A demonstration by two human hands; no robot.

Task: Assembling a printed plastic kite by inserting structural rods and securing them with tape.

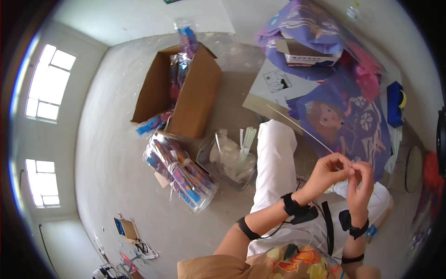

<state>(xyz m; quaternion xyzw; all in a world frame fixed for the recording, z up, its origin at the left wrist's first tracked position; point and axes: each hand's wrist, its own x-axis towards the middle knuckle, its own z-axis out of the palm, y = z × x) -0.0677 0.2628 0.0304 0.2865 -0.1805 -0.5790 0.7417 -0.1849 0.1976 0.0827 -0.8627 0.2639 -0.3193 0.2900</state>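
A thin white rod (297,127) slants up and to the left from my hands, over the edge of a purple printed sheet (360,139) with a cartoon figure. My left hand (327,176) is closed round the rod's near end. Fingertips of my right hand (361,188) pinch together against those of the left. What lies between the right fingers is hidden. Both hands are above my lap, in front of the purple sheet's lower edge.
A cardboard box (197,93) holds wrapped colourful packages. Near it lie a plastic-wrapped bundle (179,169) and a grey tray (204,160) with pale green sticks (246,144). A small open carton (309,59) rests on more purple sheets. A blue tape dispenser (395,104) stands at right.
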